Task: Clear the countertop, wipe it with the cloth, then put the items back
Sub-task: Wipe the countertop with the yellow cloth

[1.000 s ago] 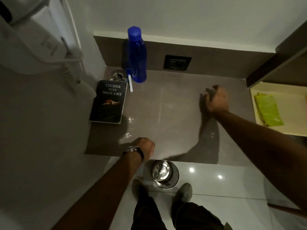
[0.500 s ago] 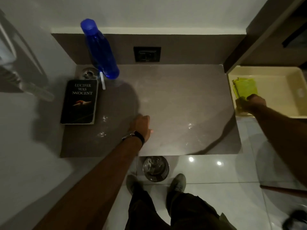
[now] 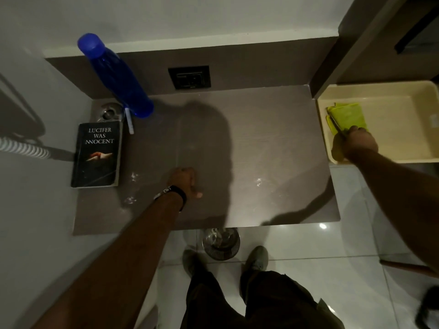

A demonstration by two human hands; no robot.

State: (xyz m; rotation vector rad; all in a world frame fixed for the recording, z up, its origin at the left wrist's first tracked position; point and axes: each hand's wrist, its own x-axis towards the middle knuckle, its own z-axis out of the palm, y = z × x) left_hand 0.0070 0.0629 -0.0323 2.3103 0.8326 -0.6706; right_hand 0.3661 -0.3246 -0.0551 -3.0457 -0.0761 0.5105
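The brown countertop (image 3: 261, 150) holds a black book (image 3: 98, 160), a blue bottle (image 3: 118, 77), a small metal dish (image 3: 109, 112) and a white pen (image 3: 129, 123), all in its left part. A folded green cloth (image 3: 346, 115) lies in a cream tray (image 3: 392, 129) to the right of the counter. My right hand (image 3: 356, 143) reaches into the tray, its fingers closed over the cloth's near end. My left hand (image 3: 183, 180), with a watch on the wrist, rests on the counter's middle front with curled fingers and holds nothing.
A black wall socket (image 3: 189, 77) sits in the backsplash. A coiled white cord (image 3: 21, 148) hangs at the far left. A round metal bin (image 3: 221, 243) stands on the tiled floor under the counter's front edge, by my shoes. A dark cabinet edge rises behind the tray.
My right hand left the counter, swung right into the tray and settled on the green cloth. My left hand slid forward onto the counter. The view shifted right.
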